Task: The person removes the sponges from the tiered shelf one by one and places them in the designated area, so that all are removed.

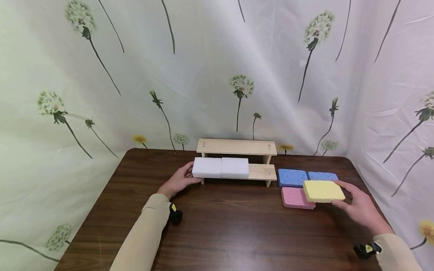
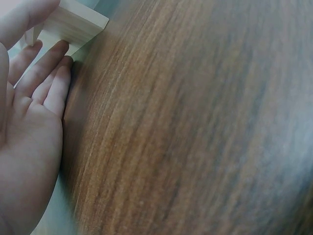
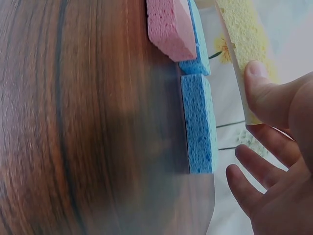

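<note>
My right hand (image 1: 361,204) pinches a yellow sponge (image 1: 323,191) by its right end, thumb on one side and fingers on the other. It is held raised over the pink sponge (image 1: 296,198) and the front of the blue sponges (image 1: 291,177). At the left end of a small two-step wooden shelf (image 1: 262,172), my left hand (image 1: 178,180) holds the lower step's end, thumb at the front and fingers toward the back. Two white sponges (image 1: 207,167) lie side by side on that step, reaching the hand. In the left wrist view, the fingers (image 2: 54,88) reach to the shelf's wood.
The upper step (image 1: 236,146) stands behind the white sponges, and bare wood shows at the lower step's right end. Everything stands on a dark brown wooden table (image 1: 234,241). Flower-printed curtains (image 1: 212,70) hang behind and beside it.
</note>
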Motion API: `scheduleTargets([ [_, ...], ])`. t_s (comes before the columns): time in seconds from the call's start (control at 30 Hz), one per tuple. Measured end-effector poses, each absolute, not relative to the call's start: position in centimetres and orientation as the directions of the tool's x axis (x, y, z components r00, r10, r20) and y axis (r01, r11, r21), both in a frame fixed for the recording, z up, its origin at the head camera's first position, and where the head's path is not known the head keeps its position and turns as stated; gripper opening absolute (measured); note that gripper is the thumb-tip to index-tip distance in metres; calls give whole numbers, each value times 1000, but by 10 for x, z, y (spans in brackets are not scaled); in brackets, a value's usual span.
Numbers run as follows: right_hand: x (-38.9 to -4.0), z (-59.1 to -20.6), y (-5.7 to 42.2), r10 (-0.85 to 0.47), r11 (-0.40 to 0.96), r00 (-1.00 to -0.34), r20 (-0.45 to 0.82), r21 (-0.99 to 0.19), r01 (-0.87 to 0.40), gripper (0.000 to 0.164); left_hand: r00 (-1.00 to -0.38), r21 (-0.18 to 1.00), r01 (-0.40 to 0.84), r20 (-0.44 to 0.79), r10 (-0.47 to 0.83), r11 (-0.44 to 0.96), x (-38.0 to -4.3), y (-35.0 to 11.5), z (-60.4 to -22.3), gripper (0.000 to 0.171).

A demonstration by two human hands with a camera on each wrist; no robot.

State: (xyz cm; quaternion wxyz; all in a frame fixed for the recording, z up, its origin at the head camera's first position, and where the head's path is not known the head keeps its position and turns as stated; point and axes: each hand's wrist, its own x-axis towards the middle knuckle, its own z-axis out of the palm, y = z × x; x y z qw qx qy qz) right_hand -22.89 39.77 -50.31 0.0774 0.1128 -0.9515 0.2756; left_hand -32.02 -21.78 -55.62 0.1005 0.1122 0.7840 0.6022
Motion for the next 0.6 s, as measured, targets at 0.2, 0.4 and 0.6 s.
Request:
scheduleTargets([
  [0.2, -228, -505, 407, -154, 835, -972, 180, -503, -225, 71, -952, 965, 41, -41, 303, 260, -323, -218, -557, 79],
  [0.4, -227, -510, 416, -176, 809, -949, 260, -512, -290, 66, -956, 964, 49, -31, 292, 262, -319, -218, -556, 81],
  [0.6, -224, -513, 422, -178, 804, -948, 265, -516, -295, 67, -956, 961, 65, -17, 293, 267, -318, -218, -554, 79],
])
